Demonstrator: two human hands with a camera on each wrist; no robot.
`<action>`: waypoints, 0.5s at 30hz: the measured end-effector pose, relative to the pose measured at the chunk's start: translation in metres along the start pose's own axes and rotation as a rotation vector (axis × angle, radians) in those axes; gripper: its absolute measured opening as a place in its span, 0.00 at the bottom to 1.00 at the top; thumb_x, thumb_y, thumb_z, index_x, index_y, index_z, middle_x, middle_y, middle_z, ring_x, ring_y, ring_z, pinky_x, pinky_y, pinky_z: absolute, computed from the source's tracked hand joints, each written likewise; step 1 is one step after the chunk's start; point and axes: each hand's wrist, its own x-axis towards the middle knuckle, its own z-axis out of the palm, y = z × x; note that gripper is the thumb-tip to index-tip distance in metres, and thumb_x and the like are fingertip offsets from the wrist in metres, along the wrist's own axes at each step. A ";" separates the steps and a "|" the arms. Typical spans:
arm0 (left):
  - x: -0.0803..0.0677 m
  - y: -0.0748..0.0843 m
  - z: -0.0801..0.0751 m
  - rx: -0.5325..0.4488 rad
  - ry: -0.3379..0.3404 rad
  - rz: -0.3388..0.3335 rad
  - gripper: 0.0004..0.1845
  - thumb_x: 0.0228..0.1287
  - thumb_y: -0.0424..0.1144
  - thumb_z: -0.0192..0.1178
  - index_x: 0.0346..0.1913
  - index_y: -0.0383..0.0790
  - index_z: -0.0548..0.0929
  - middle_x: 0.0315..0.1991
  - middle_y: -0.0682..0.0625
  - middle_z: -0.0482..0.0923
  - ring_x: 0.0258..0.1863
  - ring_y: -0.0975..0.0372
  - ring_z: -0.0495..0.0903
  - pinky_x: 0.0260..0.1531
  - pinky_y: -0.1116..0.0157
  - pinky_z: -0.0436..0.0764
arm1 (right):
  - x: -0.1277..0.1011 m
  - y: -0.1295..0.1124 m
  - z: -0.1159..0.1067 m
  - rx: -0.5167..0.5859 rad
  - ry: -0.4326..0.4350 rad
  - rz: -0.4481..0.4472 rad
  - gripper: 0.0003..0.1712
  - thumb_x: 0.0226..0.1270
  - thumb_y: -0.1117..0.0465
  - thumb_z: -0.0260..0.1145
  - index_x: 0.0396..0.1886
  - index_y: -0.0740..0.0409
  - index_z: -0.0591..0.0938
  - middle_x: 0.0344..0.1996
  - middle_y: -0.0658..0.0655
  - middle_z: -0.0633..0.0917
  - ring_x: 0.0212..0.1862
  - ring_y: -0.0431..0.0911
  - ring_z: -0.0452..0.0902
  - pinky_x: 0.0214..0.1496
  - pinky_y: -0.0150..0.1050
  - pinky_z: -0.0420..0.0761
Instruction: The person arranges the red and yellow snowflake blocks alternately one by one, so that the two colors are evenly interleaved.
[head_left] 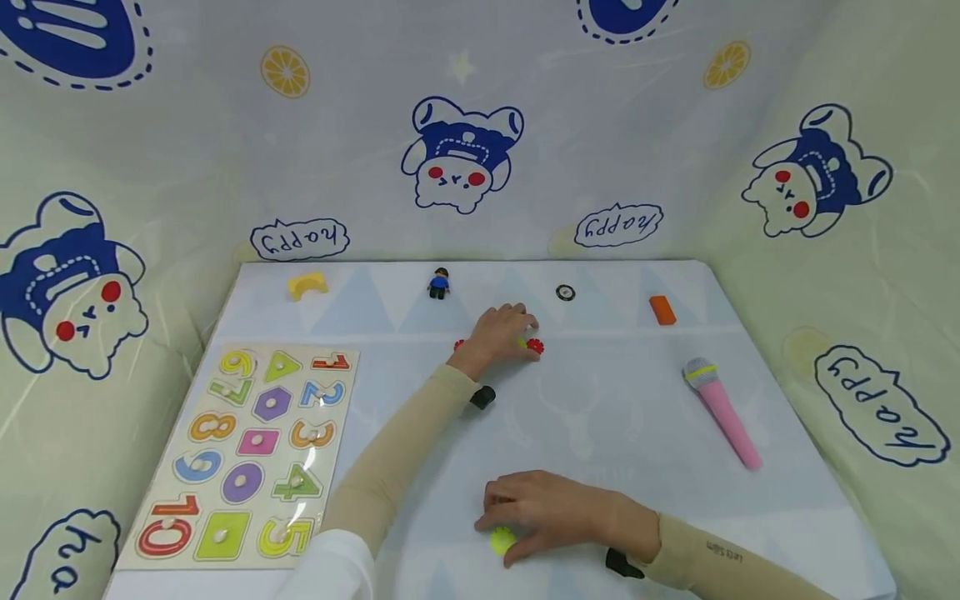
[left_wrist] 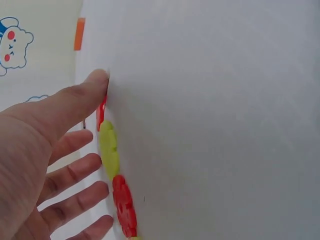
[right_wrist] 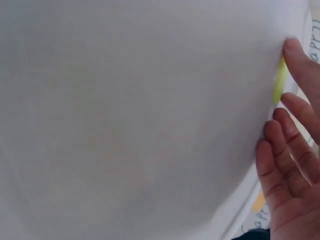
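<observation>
Nearest, the right hand lies flat, fingers relaxed, on a yellow-green gear on the tabletop. Beyond that gear, the left hand covers a row of gears, fingers loosely spread. Gathering step judged; a pinch is needed next.

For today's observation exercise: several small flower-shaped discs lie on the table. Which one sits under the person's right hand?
The lone yellow-green disc at the near edge, under the right hand. The other discs, red ones and a yellow-green one, lie farther back in a row under the left hand.

The head camera looks down over the whole table — both wrist cameras skim that same tabletop, very close, beside the fingers.
</observation>
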 end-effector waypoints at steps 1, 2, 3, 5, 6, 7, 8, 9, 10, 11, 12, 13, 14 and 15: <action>0.001 0.001 0.001 0.005 0.003 0.000 0.29 0.71 0.60 0.72 0.68 0.50 0.85 0.64 0.48 0.81 0.63 0.54 0.79 0.65 0.53 0.79 | 0.000 -0.001 0.001 0.003 0.003 -0.008 0.25 0.72 0.40 0.75 0.61 0.46 0.88 0.49 0.43 0.84 0.49 0.31 0.80 0.57 0.15 0.70; 0.001 0.002 0.001 0.011 0.009 0.001 0.28 0.71 0.60 0.72 0.67 0.50 0.86 0.63 0.49 0.81 0.62 0.54 0.79 0.65 0.54 0.79 | 0.000 -0.001 0.001 0.008 0.003 -0.013 0.22 0.73 0.41 0.74 0.59 0.46 0.89 0.48 0.43 0.84 0.49 0.30 0.80 0.57 0.15 0.71; 0.002 0.002 0.002 0.012 0.014 0.001 0.27 0.71 0.59 0.72 0.66 0.51 0.87 0.62 0.49 0.81 0.61 0.54 0.79 0.64 0.54 0.79 | 0.000 -0.001 0.001 0.008 0.002 -0.015 0.21 0.74 0.42 0.74 0.58 0.46 0.89 0.48 0.43 0.84 0.49 0.30 0.80 0.57 0.15 0.71; 0.002 0.003 0.002 0.015 0.027 0.002 0.25 0.71 0.59 0.73 0.64 0.52 0.89 0.60 0.50 0.82 0.59 0.55 0.80 0.62 0.55 0.80 | -0.001 -0.002 0.001 0.013 -0.002 -0.011 0.19 0.75 0.43 0.73 0.56 0.46 0.90 0.48 0.43 0.85 0.49 0.30 0.80 0.57 0.16 0.73; 0.002 0.003 0.002 0.014 0.034 0.004 0.24 0.71 0.59 0.73 0.62 0.52 0.89 0.58 0.50 0.82 0.58 0.55 0.80 0.61 0.55 0.80 | -0.002 -0.002 0.000 0.010 -0.004 -0.008 0.18 0.75 0.43 0.73 0.55 0.46 0.90 0.47 0.43 0.85 0.48 0.30 0.80 0.56 0.16 0.74; 0.002 0.003 0.003 0.009 0.041 0.007 0.23 0.71 0.59 0.73 0.61 0.52 0.90 0.57 0.51 0.83 0.57 0.55 0.80 0.61 0.55 0.80 | -0.003 -0.002 -0.001 0.004 -0.004 -0.005 0.18 0.75 0.42 0.73 0.55 0.46 0.90 0.47 0.43 0.85 0.48 0.30 0.79 0.56 0.16 0.74; 0.002 0.003 0.003 0.007 0.048 0.012 0.22 0.71 0.58 0.73 0.60 0.53 0.91 0.56 0.51 0.83 0.57 0.55 0.80 0.60 0.55 0.80 | -0.004 -0.002 -0.002 0.005 -0.001 0.001 0.17 0.75 0.43 0.74 0.54 0.46 0.90 0.46 0.43 0.85 0.48 0.30 0.79 0.55 0.17 0.75; 0.001 0.002 0.003 0.002 0.053 0.015 0.21 0.71 0.58 0.73 0.59 0.53 0.91 0.55 0.51 0.83 0.56 0.55 0.80 0.59 0.55 0.80 | -0.004 -0.002 -0.002 0.006 0.003 0.005 0.17 0.74 0.43 0.75 0.53 0.46 0.90 0.45 0.43 0.85 0.47 0.30 0.79 0.55 0.17 0.75; 0.001 0.002 0.004 0.001 0.059 0.018 0.20 0.71 0.58 0.73 0.58 0.53 0.91 0.54 0.51 0.83 0.55 0.56 0.80 0.59 0.56 0.80 | -0.005 -0.001 -0.003 0.005 0.008 0.009 0.17 0.74 0.43 0.75 0.52 0.46 0.90 0.45 0.43 0.85 0.46 0.30 0.79 0.54 0.17 0.75; 0.001 0.002 0.004 0.001 0.063 0.020 0.20 0.71 0.58 0.73 0.57 0.53 0.92 0.53 0.51 0.83 0.54 0.56 0.80 0.58 0.56 0.81 | -0.005 -0.001 -0.003 0.005 0.012 0.012 0.16 0.74 0.43 0.75 0.51 0.46 0.90 0.44 0.43 0.85 0.46 0.30 0.78 0.54 0.16 0.74; 0.001 0.002 0.004 -0.002 0.066 0.021 0.19 0.71 0.58 0.73 0.57 0.53 0.92 0.52 0.51 0.84 0.54 0.56 0.80 0.58 0.56 0.81 | -0.005 -0.001 -0.003 0.008 0.017 0.013 0.15 0.74 0.44 0.75 0.50 0.46 0.90 0.44 0.43 0.84 0.45 0.30 0.78 0.53 0.16 0.74; 0.001 0.002 0.004 -0.006 0.069 0.022 0.19 0.71 0.58 0.74 0.56 0.53 0.92 0.52 0.51 0.84 0.53 0.56 0.80 0.57 0.56 0.81 | -0.005 -0.001 -0.003 0.012 0.020 0.013 0.15 0.74 0.44 0.75 0.50 0.47 0.90 0.43 0.43 0.84 0.45 0.30 0.78 0.53 0.16 0.74; 0.000 0.002 0.005 -0.007 0.073 0.023 0.19 0.70 0.58 0.74 0.56 0.53 0.93 0.51 0.52 0.84 0.53 0.56 0.80 0.56 0.56 0.81 | -0.005 -0.001 -0.002 0.012 0.020 0.014 0.15 0.74 0.44 0.75 0.49 0.47 0.89 0.43 0.43 0.84 0.45 0.30 0.78 0.53 0.16 0.74; 0.000 0.002 0.005 -0.012 0.077 0.023 0.18 0.70 0.57 0.74 0.55 0.53 0.93 0.51 0.52 0.84 0.52 0.56 0.80 0.56 0.56 0.81 | -0.004 -0.001 -0.002 0.007 0.021 0.012 0.14 0.75 0.44 0.75 0.49 0.47 0.89 0.43 0.43 0.84 0.45 0.30 0.78 0.53 0.16 0.74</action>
